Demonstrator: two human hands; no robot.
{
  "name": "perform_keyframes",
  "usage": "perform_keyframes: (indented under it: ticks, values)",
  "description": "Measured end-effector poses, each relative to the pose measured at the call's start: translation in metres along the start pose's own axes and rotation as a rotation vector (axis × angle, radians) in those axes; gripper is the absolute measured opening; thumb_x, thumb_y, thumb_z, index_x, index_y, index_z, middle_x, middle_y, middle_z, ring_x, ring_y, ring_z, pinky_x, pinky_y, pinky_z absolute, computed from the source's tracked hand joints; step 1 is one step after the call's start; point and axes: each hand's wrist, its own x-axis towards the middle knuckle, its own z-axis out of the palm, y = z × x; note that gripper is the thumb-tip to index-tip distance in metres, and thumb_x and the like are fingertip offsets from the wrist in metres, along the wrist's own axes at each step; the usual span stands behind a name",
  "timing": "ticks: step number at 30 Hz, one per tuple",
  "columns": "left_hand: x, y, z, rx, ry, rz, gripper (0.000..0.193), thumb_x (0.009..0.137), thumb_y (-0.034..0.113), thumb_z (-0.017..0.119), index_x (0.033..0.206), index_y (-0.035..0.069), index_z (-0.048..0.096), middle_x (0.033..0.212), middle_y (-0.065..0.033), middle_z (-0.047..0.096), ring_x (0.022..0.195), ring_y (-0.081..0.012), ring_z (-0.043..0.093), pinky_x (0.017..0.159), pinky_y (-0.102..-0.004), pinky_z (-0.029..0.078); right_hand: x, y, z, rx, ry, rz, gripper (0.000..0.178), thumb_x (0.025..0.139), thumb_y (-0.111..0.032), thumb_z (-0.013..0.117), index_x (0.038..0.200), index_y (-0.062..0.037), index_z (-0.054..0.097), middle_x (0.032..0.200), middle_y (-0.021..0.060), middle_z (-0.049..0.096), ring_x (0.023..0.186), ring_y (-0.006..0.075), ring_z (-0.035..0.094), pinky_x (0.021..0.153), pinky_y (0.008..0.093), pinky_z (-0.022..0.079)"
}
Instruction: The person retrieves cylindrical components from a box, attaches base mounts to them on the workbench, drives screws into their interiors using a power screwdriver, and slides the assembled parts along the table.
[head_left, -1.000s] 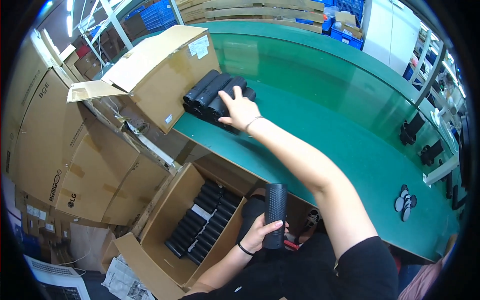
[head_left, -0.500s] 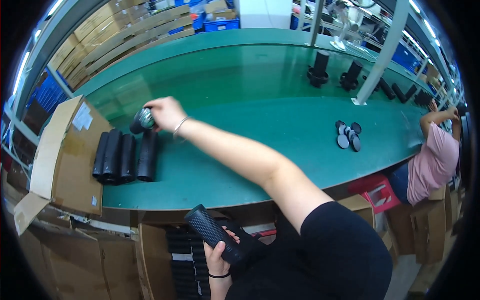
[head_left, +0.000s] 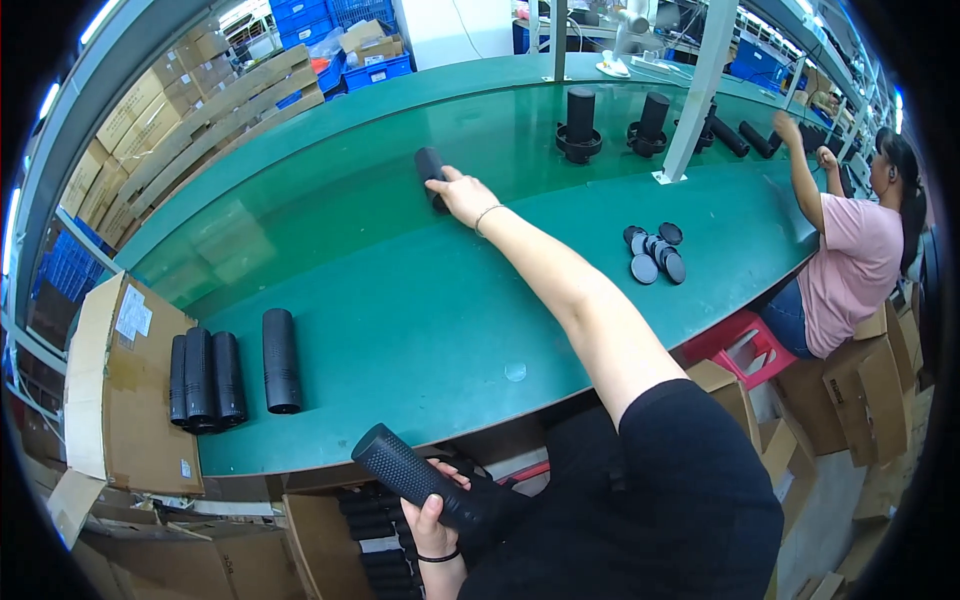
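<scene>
My left hand (head_left: 433, 522) is closed round a black cylinder with a dimpled surface (head_left: 400, 465), held tilted in front of my body below the bench edge. My right arm reaches far forward over the green bench. At its end my right hand (head_left: 463, 195) has its fingers on a second black cylinder (head_left: 430, 170), which is on the shiny green strip along the middle of the bench. Part of that cylinder is hidden behind the fingers. Closer to me on the left, a lone black cylinder (head_left: 281, 360) lies beside a group of similar cylinders (head_left: 201, 375).
An open cardboard box (head_left: 150, 390) stands at the bench's left end. Black round caps (head_left: 645, 268) lie in a pile at right. Past them are upright cylinders in ring-shaped bases (head_left: 579, 140) and a metal post (head_left: 700, 100). A co-worker in pink (head_left: 850, 250) sits at far right.
My right hand has carried its cylinder from above the left group rightward and away to the shiny strip. My left hand keeps its cylinder. The view has shifted to the right.
</scene>
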Motion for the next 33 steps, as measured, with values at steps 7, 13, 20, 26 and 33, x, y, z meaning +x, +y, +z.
perform_keyframes:
  ticks: [7, 13, 20, 26, 33]
  values:
    - [-0.01, 0.002, -0.007, -0.023, 0.06, 0.007, 0.054, 0.072, 0.021, 0.069, 0.112, -0.005, 0.045, 0.095, -0.0153, 0.057, 0.081, -0.0246, 0.059, 0.076, -0.0358, 0.049, 0.008, -0.046, 0.007, -0.226, -0.073, 0.039, 0.041, 0.077, -0.007, 0.05, 0.116, -0.02, 0.056, 0.119, 0.0157, 0.048, 0.102, 0.0336, 0.05, 0.085, 0.0395, 0.047]
    - [-0.013, 0.0, -0.011, -0.095, 0.046, -0.068, 0.047, 0.075, 0.015, 0.066, 0.113, -0.002, 0.046, 0.097, -0.0123, 0.058, 0.085, -0.0219, 0.06, 0.078, -0.033, 0.049, -0.026, -0.167, -0.008, 0.397, -0.245, -0.229, 0.052, 0.084, -0.033, 0.055, 0.129, -0.0119, 0.037, 0.111, 0.025, 0.054, 0.099, 0.039, 0.054, 0.084, 0.0445, 0.045]
    - [-0.024, 0.003, -0.018, -0.053, 0.033, 0.027, 0.048, 0.074, 0.015, 0.067, 0.114, -0.003, 0.045, 0.097, -0.013, 0.058, 0.087, -0.0227, 0.06, 0.079, -0.034, 0.049, -0.073, -0.313, 0.01, 0.313, -0.62, -0.487, 0.089, 0.071, -0.059, 0.062, 0.141, -0.0324, 0.015, 0.098, 0.0281, 0.054, 0.087, 0.0389, 0.058, 0.076, 0.0443, 0.048]
    - [-0.038, -0.001, -0.036, -0.09, 0.13, 0.055, 0.049, 0.075, 0.019, 0.067, 0.112, -0.004, 0.045, 0.094, -0.0149, 0.057, 0.083, -0.0242, 0.06, 0.076, -0.0351, 0.05, -0.064, -0.299, 0.054, 0.5, -0.441, -0.308, 0.059, 0.072, -0.017, 0.064, 0.127, -0.0244, 0.044, 0.1, 0.021, 0.059, 0.089, 0.0349, 0.06, 0.079, 0.0408, 0.049]
    - [-0.034, 0.0, -0.051, -0.031, 0.132, 0.064, 0.05, 0.076, 0.024, 0.067, 0.111, -0.004, 0.045, 0.094, -0.0144, 0.056, 0.082, -0.0246, 0.06, 0.074, -0.0361, 0.051, 0.007, -0.188, 0.049, 1.547, -0.308, 0.261, 0.072, 0.074, 0.015, 0.047, 0.136, -0.0178, 0.033, 0.122, 0.0162, 0.042, 0.071, 0.0236, 0.063, 0.06, 0.0292, 0.056]
